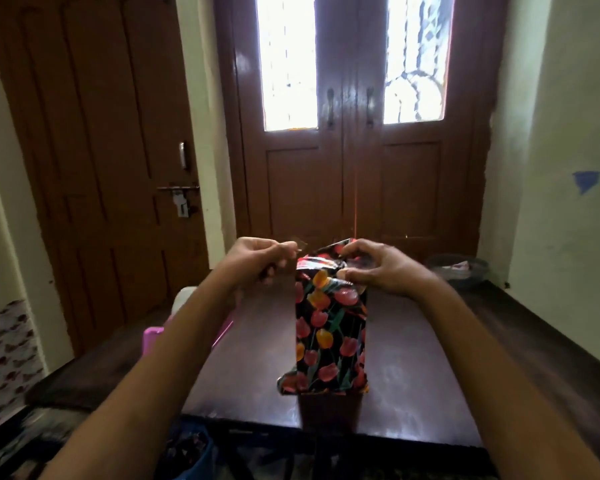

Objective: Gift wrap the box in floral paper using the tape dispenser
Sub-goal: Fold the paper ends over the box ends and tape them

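The box (329, 334) stands upright on the dark wooden table (430, 358), covered in black paper printed with red and orange tulips. At its top end my right hand (381, 268) pinches the folded paper flaps between thumb and fingers. My left hand (257, 259) is just left of the top, and its fingertips pinch a small clear strip of tape (300, 249) stretched toward the box. A pink tape dispenser (155, 339) sits on the table to the left, mostly hidden behind my left forearm.
A white object (184, 297) stands behind the pink dispenser. A dark basket (458, 270) sits at the table's far right. A blue container (191, 452) lies below the table's near edge. Brown doors stand beyond the table.
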{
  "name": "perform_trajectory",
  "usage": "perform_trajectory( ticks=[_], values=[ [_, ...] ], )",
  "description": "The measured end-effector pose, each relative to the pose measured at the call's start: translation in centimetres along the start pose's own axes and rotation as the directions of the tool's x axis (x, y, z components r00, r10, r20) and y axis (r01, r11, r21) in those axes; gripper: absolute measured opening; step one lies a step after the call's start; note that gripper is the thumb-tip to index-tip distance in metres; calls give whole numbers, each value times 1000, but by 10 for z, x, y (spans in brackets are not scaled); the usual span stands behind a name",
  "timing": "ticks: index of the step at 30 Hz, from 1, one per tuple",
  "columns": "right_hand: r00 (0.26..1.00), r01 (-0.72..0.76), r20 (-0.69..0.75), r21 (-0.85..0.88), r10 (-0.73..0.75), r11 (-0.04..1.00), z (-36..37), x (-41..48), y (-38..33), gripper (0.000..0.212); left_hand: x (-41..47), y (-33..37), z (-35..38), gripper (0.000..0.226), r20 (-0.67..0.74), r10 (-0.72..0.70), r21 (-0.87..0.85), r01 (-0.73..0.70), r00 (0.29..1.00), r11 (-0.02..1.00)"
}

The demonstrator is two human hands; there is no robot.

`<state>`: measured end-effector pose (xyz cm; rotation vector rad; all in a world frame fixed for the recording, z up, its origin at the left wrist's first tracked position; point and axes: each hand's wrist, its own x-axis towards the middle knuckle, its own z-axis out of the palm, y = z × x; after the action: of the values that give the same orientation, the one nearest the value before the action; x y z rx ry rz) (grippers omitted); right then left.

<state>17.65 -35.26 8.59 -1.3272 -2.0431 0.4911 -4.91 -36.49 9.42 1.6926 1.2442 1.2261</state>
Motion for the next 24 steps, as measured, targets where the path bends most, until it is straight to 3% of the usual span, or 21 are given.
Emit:
perform_trajectory(
  ticks=[3, 7, 15, 24],
  values=[
    [1000, -15, 8, -42, 15, 999, 2, 4, 3, 48, 23, 13, 22, 22, 89, 38, 112, -48, 995, 993],
    [999, -31, 16, -130, 34, 991, 3, 10, 4, 52, 48, 26, 25, 23, 186, -45, 324, -18, 982, 946],
    [1000, -13, -19, -265, 9, 964, 1, 8, -1, 52, 68, 35, 34, 25, 340, -125, 462, -49, 932, 886],
    [1000, -2, 7, -299, 4, 954, -4, 8, -8, 57, 84, 39, 37, 29, 360, -250, 641, -43, 899, 766]
  ],
)
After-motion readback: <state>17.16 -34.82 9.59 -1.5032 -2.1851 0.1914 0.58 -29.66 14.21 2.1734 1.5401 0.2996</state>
